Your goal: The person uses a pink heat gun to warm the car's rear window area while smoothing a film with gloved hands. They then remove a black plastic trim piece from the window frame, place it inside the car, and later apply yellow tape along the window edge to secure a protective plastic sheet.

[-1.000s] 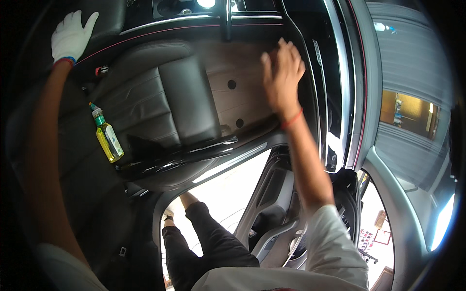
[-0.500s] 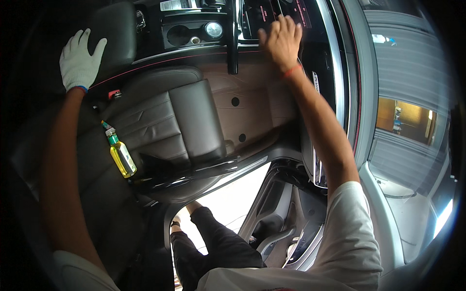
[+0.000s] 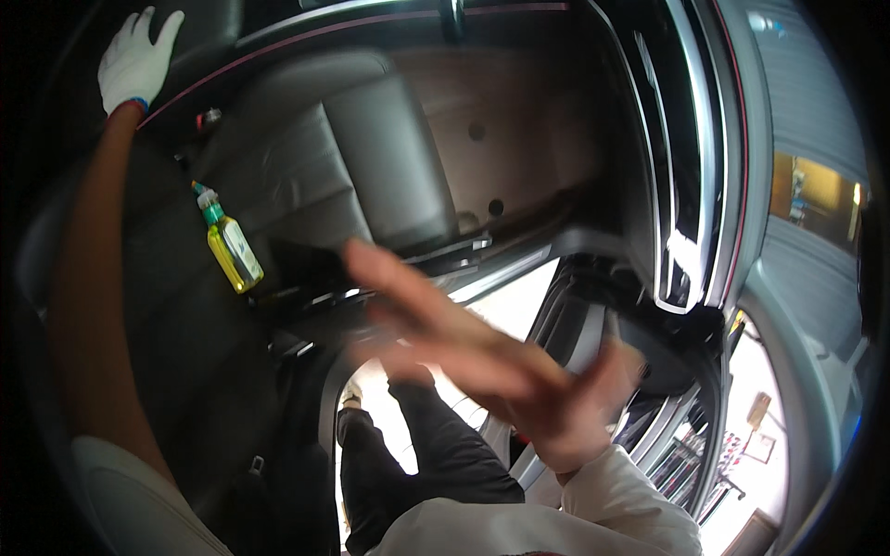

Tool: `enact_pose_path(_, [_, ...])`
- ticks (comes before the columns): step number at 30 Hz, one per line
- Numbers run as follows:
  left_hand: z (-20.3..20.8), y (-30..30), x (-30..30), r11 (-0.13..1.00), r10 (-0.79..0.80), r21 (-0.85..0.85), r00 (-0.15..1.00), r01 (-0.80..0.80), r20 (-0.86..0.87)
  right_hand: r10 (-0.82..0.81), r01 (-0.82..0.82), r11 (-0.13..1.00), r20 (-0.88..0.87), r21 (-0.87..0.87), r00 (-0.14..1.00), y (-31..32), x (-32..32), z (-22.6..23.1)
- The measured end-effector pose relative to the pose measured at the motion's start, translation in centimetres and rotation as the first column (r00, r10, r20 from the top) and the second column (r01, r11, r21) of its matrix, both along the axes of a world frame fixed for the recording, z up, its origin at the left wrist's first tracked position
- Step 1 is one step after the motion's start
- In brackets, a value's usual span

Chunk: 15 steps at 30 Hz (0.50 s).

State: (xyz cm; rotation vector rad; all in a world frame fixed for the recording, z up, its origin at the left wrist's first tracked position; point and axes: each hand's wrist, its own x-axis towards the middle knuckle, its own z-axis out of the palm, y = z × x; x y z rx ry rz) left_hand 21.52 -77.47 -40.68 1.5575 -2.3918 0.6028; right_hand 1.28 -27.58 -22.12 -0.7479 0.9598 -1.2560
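Bottle (image 3: 230, 248) of yellow liquid, green at the neck, rested on the dark leather seat (image 3: 389, 157), its neck end toward the gloved left hand (image 3: 134, 65). That hand was spread over a dark padded surface (image 3: 209, 26); contact could not be told. Bare and blurred, the right hand (image 3: 501, 371) hung above dark trousers (image 3: 445, 440), fingers outstretched.

At upper left, the left hand (image 3: 137, 63) wears a white, blue-edged glove (image 3: 123, 85). Below are pale sleeves (image 3: 629, 489) and dark trousers (image 3: 447, 435).
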Motion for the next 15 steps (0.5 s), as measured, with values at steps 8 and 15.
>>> enact_pose_path(8, [-1.7, 20.1, -10.7, 0.984, -0.105, 0.134, 0.990, 0.117, -0.090, -0.185, 0.208, 0.960, 0.133, -0.186, 0.974, 17.2, 7.3, 6.0])
enact_pose_path(15, [0.9, 57.5, -12.9, 0.837, -0.340, 0.064, 0.607, 0.544, -0.719, -0.535, 0.535, 0.836, -0.034, 0.121, 0.844, 35.0, 19.1, 8.5])
